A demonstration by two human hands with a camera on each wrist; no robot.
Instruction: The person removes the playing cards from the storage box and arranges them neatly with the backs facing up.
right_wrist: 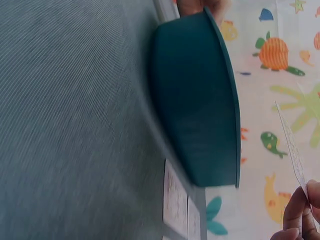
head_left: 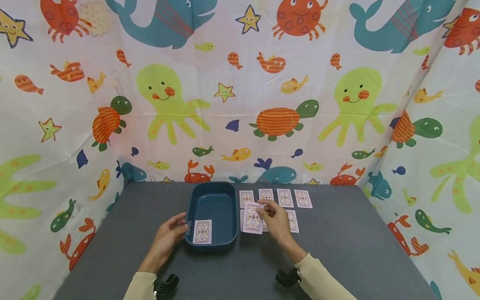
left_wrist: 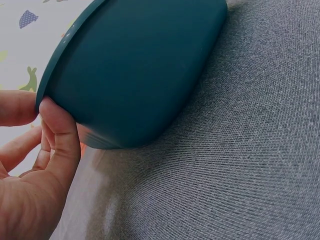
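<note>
My left hand (head_left: 166, 238) pinches the left rim of a dark teal tray (head_left: 214, 205); in the left wrist view, thumb and forefinger sit on either side of the tray's rim (left_wrist: 56, 56). A patterned playing card (head_left: 202, 232) lies in the tray's near left corner. My right hand (head_left: 277, 224) pinches another playing card (head_left: 252, 220) at its right edge, raised just right of the tray, pattern towards the head camera. In the right wrist view this held card (right_wrist: 291, 146) shows nearly edge-on. It overlaps cards lying behind it, partly hiding them.
Several cards lie pattern up in two rows right of the tray, including a far-right card (head_left: 303, 199) and a front-row card (head_left: 292, 221). The grey table (head_left: 337, 237) runs back to a curtain (head_left: 240, 154) printed with sea animals, which also encloses both sides.
</note>
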